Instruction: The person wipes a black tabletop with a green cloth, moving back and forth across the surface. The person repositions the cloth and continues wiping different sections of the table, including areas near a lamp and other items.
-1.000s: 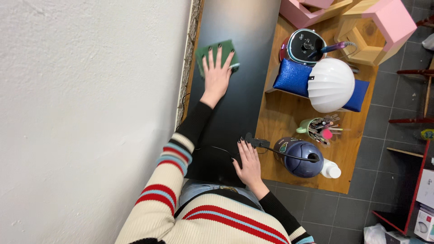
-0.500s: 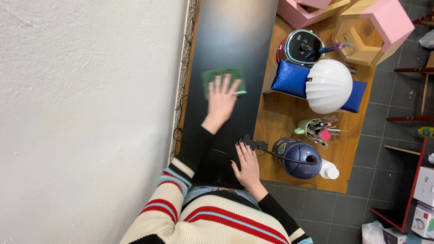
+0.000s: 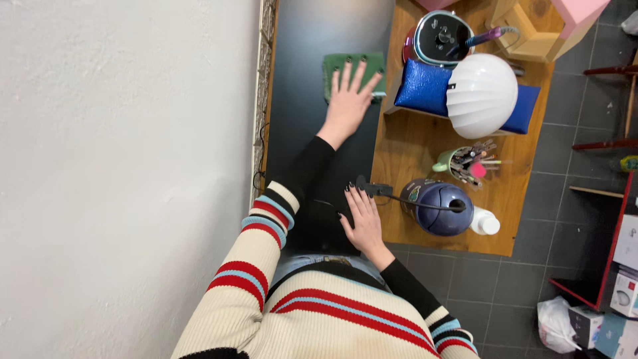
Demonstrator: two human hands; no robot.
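My left hand (image 3: pixel 347 103) lies flat, fingers spread, on a green cloth (image 3: pixel 337 66) and presses it onto the black tabletop (image 3: pixel 299 126). My right hand (image 3: pixel 363 223) rests open on the near edge of the same black surface. It sits beside a black clamp (image 3: pixel 369 188) whose thin cable runs to a dark blue round device (image 3: pixel 440 209). Both sleeves are cream with red and blue stripes over black cuffs.
To the right is a wooden table (image 3: pixel 425 143) with a white ribbed lamp (image 3: pixel 481 93) on a blue glittery cushion (image 3: pixel 421 86), a cup of tools (image 3: pixel 465 163), a white bottle (image 3: pixel 485 223) and a round machine (image 3: pixel 438 36). A white wall (image 3: pixel 126 166) runs along the left.
My left hand slid the green cloth nearer to me, then back out along the black surface. My right hand stayed in place.
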